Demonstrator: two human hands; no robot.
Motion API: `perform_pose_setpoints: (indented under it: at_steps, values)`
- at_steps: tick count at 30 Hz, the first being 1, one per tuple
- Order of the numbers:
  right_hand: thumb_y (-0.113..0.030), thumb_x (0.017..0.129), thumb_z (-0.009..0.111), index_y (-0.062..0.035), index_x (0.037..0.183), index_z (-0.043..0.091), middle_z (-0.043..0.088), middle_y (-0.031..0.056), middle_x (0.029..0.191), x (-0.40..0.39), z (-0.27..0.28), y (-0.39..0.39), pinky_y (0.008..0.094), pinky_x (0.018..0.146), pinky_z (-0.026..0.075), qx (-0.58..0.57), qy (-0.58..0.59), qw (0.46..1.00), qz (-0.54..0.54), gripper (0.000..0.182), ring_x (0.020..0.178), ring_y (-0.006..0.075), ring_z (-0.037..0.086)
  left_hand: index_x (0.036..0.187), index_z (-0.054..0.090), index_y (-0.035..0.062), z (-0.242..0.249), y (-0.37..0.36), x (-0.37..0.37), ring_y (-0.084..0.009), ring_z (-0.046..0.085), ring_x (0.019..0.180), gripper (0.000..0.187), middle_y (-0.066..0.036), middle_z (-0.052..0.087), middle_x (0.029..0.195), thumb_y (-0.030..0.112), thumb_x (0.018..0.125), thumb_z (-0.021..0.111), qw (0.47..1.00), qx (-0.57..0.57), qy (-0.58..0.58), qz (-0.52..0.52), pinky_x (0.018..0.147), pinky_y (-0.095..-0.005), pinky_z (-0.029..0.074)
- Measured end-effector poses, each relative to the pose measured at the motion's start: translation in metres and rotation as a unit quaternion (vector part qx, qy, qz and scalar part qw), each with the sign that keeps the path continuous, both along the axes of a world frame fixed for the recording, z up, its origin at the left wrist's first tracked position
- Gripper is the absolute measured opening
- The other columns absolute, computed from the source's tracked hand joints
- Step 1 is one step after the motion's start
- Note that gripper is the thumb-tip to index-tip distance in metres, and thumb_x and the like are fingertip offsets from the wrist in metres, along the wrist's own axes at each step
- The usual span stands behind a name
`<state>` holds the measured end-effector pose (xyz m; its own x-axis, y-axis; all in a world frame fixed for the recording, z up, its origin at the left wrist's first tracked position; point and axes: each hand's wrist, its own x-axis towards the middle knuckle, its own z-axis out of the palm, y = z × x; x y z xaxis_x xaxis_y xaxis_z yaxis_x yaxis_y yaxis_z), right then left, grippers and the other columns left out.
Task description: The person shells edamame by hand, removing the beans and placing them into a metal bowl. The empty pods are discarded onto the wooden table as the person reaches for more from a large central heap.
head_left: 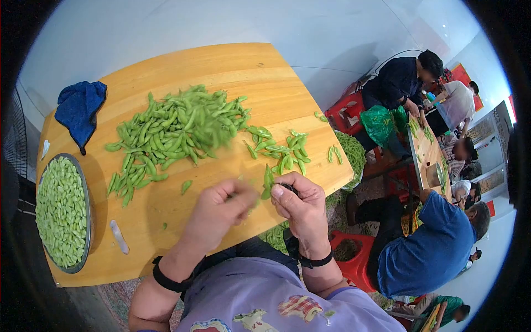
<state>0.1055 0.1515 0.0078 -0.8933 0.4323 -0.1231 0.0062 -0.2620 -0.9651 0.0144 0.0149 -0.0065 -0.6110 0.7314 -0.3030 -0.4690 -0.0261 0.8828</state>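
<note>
My right hand (303, 205) is closed in a pinch, and a green edamame pod (268, 180) sticks up from its fingertips. Something dark shows by the thumb, too small to make out. Just to the left, my left hand (221, 207) has curled fingers smeared by motion, with a blurred bit of green beside them. Beyond both hands lies a large pile of edamame pods (171, 130) on the wooden table (221, 61). Several flatter pods (285, 152) are spread to the pile's right. A metal bowl (88, 221) at the left holds shelled green beans (62, 213).
A blue cloth (80, 108) lies at the table's far left, and a pale strip (118, 237) near its front. At right, a sack of pods (352, 155) stands by the table corner. People sit on red stools (354, 257) around another table (426, 160).
</note>
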Motion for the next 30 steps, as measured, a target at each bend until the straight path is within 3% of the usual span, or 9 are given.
perform_pose_setpoints:
  at_steps: [7, 12, 16, 17, 18, 22, 26, 28, 30]
  values:
    - [-0.005, 0.081, 0.058, 0.0016, 0.087, 0.056, 0.055, -0.0004, 0.073, 0.004, 0.000, -0.014, 0.0184, 0.060, 0.040, 0.062, 0.053, 0.997, 0.007, 0.009, 0.066, 0.0049, 0.050, 0.079, 0.056, 0.0039, -0.010, 0.000, 0.011, -0.0060, 0.044, 0.049, 0.014, -0.004, 0.054, 0.067, 0.016, 0.085, 0.055, 0.993, 0.088, -0.071, -0.026, 0.043, -0.0170, 0.033]
    - [-0.004, 0.080, 0.058, 0.0014, 0.088, 0.055, 0.055, 0.0002, 0.075, 0.004, -0.011, -0.007, 0.0189, 0.059, 0.038, -0.107, 0.127, 0.983, 0.083, 0.010, 0.064, 0.0054, 0.048, 0.077, 0.059, 0.0047, -0.017, -0.002, 0.014, -0.0053, 0.038, 0.048, 0.011, -0.002, 0.053, 0.066, 0.013, 0.084, 0.055, 0.906, 0.253, -0.321, -0.110, 0.041, -0.0171, 0.028]
    - [-0.004, 0.080, 0.058, 0.0014, 0.086, 0.056, 0.055, -0.0005, 0.073, -0.003, -0.005, -0.003, 0.0183, 0.056, 0.037, -0.051, 0.081, 0.993, 0.066, 0.009, 0.062, 0.0048, 0.047, 0.078, 0.058, 0.0039, -0.020, 0.000, 0.006, -0.0074, 0.043, 0.049, 0.013, -0.001, 0.055, 0.069, 0.015, 0.084, 0.056, 0.883, 0.267, -0.358, -0.141, 0.044, -0.0203, 0.033]
    - [-0.004, 0.079, 0.058, 0.0014, 0.084, 0.056, 0.054, -0.0009, 0.071, -0.001, 0.000, -0.005, 0.0183, 0.055, 0.036, 0.080, 0.041, 0.995, 0.048, 0.007, 0.062, 0.0045, 0.047, 0.079, 0.057, 0.0029, -0.016, 0.001, 0.008, -0.0084, 0.045, 0.051, 0.015, -0.002, 0.054, 0.067, 0.017, 0.082, 0.059, 0.973, 0.194, -0.102, -0.073, 0.046, -0.0207, 0.035]
    - [-0.004, 0.079, 0.058, 0.0013, 0.082, 0.057, 0.053, -0.0013, 0.069, 0.001, 0.005, -0.008, 0.0184, 0.055, 0.036, 0.207, 0.002, 0.978, 0.031, 0.006, 0.061, 0.0043, 0.046, 0.079, 0.056, 0.0020, -0.013, 0.001, 0.010, -0.0094, 0.047, 0.052, 0.018, -0.003, 0.053, 0.064, 0.019, 0.080, 0.062, 0.981, 0.102, 0.162, 0.003, 0.048, -0.0211, 0.037]
    - [-0.003, 0.076, 0.059, 0.0012, 0.076, 0.057, 0.051, -0.0023, 0.065, 0.003, 0.018, -0.015, 0.0197, 0.055, 0.034, 0.181, 0.008, 0.982, 0.046, 0.005, 0.061, 0.0045, 0.043, 0.077, 0.058, 0.0000, -0.011, -0.009, 0.003, -0.0098, 0.048, 0.055, 0.021, -0.003, 0.053, 0.062, 0.019, 0.076, 0.067, 0.927, -0.004, 0.374, 0.020, 0.051, -0.0241, 0.039]
    - [-0.002, 0.076, 0.058, 0.0019, 0.076, 0.056, 0.051, -0.0017, 0.066, 0.005, 0.016, -0.019, 0.0199, 0.055, 0.033, 0.153, -0.014, 0.987, 0.047, 0.004, 0.062, 0.0047, 0.042, 0.076, 0.058, 0.0004, -0.005, -0.016, 0.004, -0.0081, 0.046, 0.053, 0.016, -0.002, 0.051, 0.061, 0.015, 0.079, 0.062, 0.947, -0.005, 0.319, -0.041, 0.048, -0.0240, 0.038]
    - [-0.001, 0.076, 0.057, 0.0023, 0.076, 0.056, 0.052, -0.0014, 0.066, 0.004, 0.017, -0.023, 0.0204, 0.056, 0.034, 0.130, -0.008, 0.990, 0.045, 0.004, 0.062, 0.0055, 0.043, 0.078, 0.058, 0.0027, -0.004, -0.022, 0.003, -0.0042, 0.042, 0.051, 0.015, 0.002, 0.049, 0.062, 0.016, 0.083, 0.058, 0.994, 0.071, 0.024, -0.085, 0.046, -0.0204, 0.033]
    - [-0.001, 0.074, 0.058, 0.0020, 0.075, 0.056, 0.052, 0.0016, 0.064, 0.001, 0.016, -0.031, 0.0218, 0.054, 0.035, 0.187, 0.006, 0.982, 0.027, 0.003, 0.058, 0.0079, 0.044, 0.080, 0.057, 0.0048, -0.009, -0.023, 0.004, -0.0013, 0.038, 0.050, 0.014, 0.004, 0.048, 0.063, 0.018, 0.085, 0.055, 0.989, 0.113, -0.029, -0.093, 0.044, -0.0180, 0.029]
